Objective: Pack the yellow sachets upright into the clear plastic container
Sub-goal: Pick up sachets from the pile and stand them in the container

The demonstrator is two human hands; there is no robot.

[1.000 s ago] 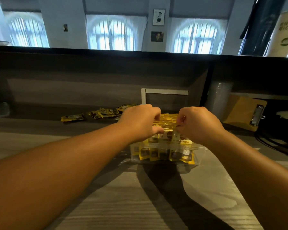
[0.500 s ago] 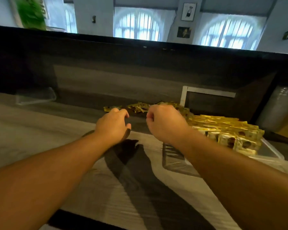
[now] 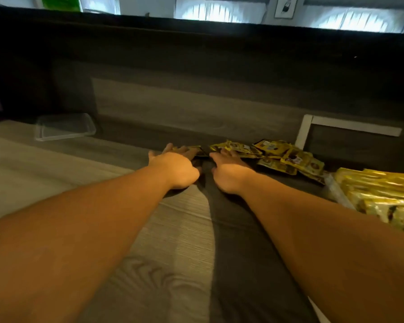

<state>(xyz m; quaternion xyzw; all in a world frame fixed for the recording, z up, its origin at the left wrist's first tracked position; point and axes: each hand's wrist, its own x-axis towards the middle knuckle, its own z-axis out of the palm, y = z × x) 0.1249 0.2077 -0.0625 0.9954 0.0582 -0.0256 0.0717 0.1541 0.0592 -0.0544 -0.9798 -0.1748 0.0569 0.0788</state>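
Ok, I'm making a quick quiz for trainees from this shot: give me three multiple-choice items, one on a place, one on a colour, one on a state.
1. Where does the clear lid lie?
A. far left on the counter
B. on the container
C. under the right hand

2. What colour are the loose sachets?
A. red
B. yellow
C. blue

3. How do the hands stand?
A. both closed inside the container
B. one holding the lid
C. both reaching out, fingers spread, at the loose sachets

Answers:
1 A, the lid sits alone on the counter, far from the container at the right edge.
2 B, the pile by the back wall is yellow with dark print.
3 C, the left hand and the right hand lie flat at the near end of the pile, gripping nothing yet.
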